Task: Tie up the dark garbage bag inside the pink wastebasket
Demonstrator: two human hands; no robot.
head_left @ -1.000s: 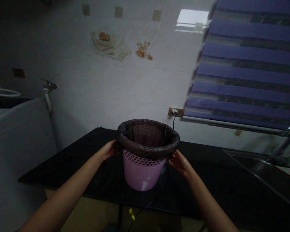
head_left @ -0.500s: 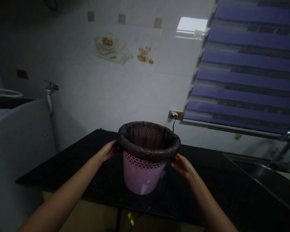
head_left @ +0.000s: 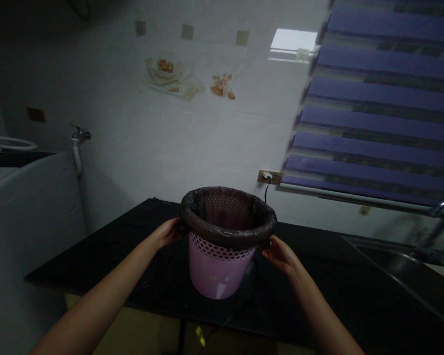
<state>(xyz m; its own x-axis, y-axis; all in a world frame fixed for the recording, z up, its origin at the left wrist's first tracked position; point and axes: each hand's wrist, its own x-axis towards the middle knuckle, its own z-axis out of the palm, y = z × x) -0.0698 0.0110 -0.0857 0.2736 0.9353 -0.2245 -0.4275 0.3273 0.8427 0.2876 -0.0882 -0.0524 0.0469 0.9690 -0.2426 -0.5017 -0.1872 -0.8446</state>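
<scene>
A pink trash bin [head_left: 216, 276] with a perforated band near its top stands upright on the black countertop [head_left: 107, 246]. A dark garbage bag [head_left: 225, 235] lines it and is folded outward over the rim all the way round. At the left side of the rim, my left hand [head_left: 169, 231] is closed on the bag's folded edge. My right hand [head_left: 278, 252] grips the bag at the right side, just below the fold. The bag and rim partly hide the fingertips of both hands.
On the right is a metal sink [head_left: 392, 261] with a faucet [head_left: 434, 229]. A plugged wall outlet [head_left: 269, 176] with a cord sits behind the bin. To the left stands a white washing machine [head_left: 33, 197] beneath a wall tap [head_left: 80, 134]. Purple blinds [head_left: 377, 108] hang upper right.
Both hands stay at the sides of the bag's rim, and the bin keeps its place. The view has shifted very slightly.
</scene>
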